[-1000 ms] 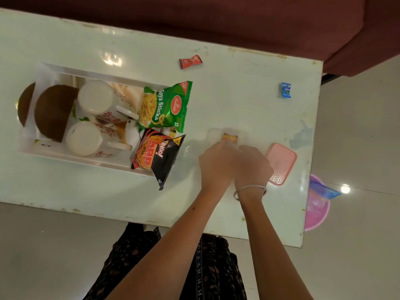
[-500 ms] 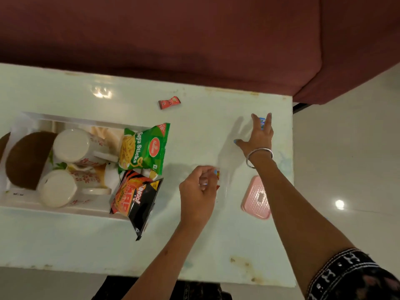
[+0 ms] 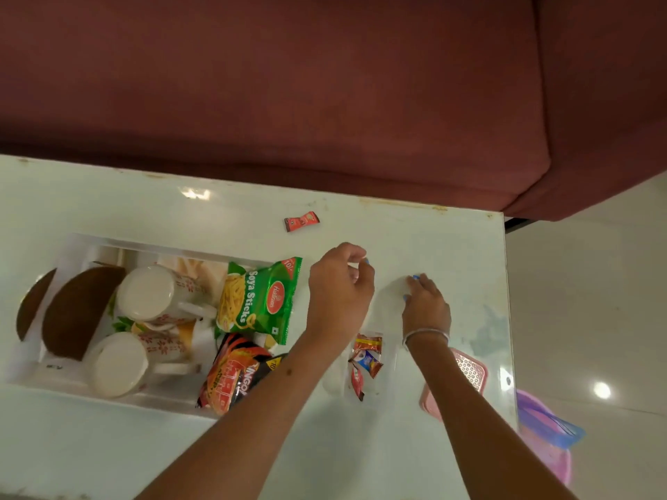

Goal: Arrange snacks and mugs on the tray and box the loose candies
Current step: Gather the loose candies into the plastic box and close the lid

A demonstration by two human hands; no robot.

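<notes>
Maroon sofa (image 3: 270, 84) behind white table (image 3: 108, 445); tray (image 3: 68, 386) at 9 o'clock, loaded. Candy-boxing step. Box (image 3: 388, 355) central, partly filled. Left hand (image 3: 339, 294) loosely curled, contents unclear; right hand (image 3: 426, 308) pinching something blue. Red candy (image 3: 301, 221), 12 o'clock, probably next.

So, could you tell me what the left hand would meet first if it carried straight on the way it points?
Probably the red candy, lying alone on the table just beyond the left hand, slightly to its left. Height above the table is unclear.
</notes>
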